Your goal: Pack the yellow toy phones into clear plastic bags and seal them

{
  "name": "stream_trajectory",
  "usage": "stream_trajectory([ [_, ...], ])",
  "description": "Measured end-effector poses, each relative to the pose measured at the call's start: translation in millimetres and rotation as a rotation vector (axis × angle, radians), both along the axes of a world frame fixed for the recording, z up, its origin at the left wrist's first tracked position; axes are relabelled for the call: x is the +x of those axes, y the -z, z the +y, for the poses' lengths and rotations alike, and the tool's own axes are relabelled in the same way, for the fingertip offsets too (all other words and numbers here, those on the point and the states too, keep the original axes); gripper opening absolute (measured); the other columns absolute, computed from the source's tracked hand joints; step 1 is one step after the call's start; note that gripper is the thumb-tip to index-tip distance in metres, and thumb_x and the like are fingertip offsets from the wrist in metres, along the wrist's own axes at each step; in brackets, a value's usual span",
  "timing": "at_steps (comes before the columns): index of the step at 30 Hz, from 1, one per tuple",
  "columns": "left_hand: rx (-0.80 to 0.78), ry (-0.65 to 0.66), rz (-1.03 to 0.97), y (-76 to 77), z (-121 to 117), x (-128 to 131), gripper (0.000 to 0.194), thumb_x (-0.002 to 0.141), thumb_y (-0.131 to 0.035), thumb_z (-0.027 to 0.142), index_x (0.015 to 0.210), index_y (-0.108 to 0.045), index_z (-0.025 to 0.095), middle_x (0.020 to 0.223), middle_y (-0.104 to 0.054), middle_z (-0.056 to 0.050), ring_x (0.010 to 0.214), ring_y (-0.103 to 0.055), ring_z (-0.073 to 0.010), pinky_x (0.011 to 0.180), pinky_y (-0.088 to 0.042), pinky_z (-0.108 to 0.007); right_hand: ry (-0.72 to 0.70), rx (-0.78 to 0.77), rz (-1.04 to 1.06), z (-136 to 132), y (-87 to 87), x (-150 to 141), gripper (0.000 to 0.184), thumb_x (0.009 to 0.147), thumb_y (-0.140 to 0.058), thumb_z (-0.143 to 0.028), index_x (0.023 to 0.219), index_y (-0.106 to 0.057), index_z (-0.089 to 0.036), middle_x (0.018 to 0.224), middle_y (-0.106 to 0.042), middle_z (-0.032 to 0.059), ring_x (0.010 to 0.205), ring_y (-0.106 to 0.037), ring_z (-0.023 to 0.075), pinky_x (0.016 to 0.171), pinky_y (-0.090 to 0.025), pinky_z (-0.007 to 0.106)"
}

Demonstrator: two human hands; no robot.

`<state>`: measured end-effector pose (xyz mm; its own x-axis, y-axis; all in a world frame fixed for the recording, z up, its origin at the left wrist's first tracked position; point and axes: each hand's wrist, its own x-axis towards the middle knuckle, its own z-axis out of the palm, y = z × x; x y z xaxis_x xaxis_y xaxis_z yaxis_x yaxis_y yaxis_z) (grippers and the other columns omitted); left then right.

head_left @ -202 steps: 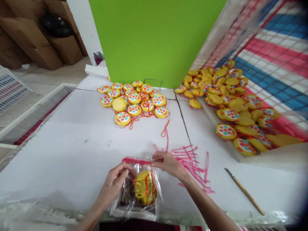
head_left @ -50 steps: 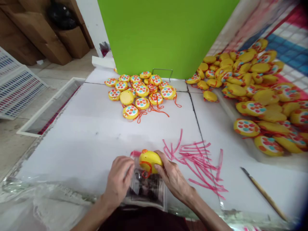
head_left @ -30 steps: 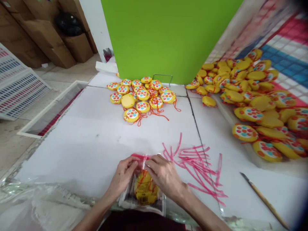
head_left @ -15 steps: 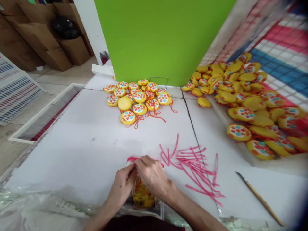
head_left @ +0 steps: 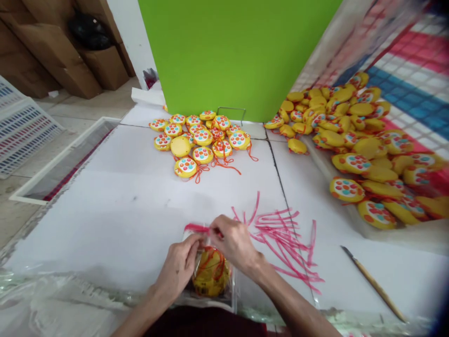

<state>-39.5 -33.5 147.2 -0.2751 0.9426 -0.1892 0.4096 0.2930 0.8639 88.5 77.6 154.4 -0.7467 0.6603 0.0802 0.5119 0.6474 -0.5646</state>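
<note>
A yellow round toy (head_left: 211, 277) with an orange cord lies inside a clear plastic bag (head_left: 229, 299) at the near edge of the white table (head_left: 115, 206). My left hand (head_left: 178, 269) is curled against the bag's left side, next to the toy. My right hand (head_left: 235, 243) pinches the pink strip (head_left: 196, 228) along the bag's top edge. The bag rests on a stack of more clear bags.
A cluster of yellow dotted toys (head_left: 199, 140) lies at the far middle before a green board (head_left: 231, 51). A big heap of the same toys (head_left: 358, 140) fills the right. Loose pink strips (head_left: 284, 234) lie right of my hands; a thin stick tool (head_left: 375, 284) lies near right.
The toy went from being held above the bag mouth to lying inside the bag. My right hand has moved from over the toy up to the bag's pink top strip.
</note>
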Motion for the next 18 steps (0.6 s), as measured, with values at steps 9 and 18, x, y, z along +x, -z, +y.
stream_trajectory([
  [9, -0.049, -0.147, -0.275, 24.2, -6.6, -20.8, 0.023, 0.084, -0.045, 0.036, 0.085, -0.059, 0.019, 0.078, -0.07, -0.004, 0.079, -0.066, -0.0212, 0.077, -0.05, -0.032, 0.67, 0.132, -0.392, 70.8, 19.3, 181.5, 0.02, 0.075, -0.047, -0.033, 0.067, -0.061, -0.021, 0.062, -0.064, 0.0035, 0.054, -0.057, 0.0177, 0.051, -0.038, 0.025],
  [18, -0.076, -0.181, -0.432, 22.1, -4.3, -22.0, 0.021, 0.081, -0.05, 0.033, 0.08, -0.062, 0.016, 0.08, -0.068, -0.005, 0.08, -0.063, -0.0185, 0.074, -0.049, -0.029, 0.362, -0.495, -0.223, 46.8, -14.8, 221.1, 0.045, 0.067, -0.061, -0.046, 0.102, -0.066, -0.019, 0.077, -0.068, 0.007, 0.053, -0.057, 0.0169, 0.049, -0.046, 0.029],
])
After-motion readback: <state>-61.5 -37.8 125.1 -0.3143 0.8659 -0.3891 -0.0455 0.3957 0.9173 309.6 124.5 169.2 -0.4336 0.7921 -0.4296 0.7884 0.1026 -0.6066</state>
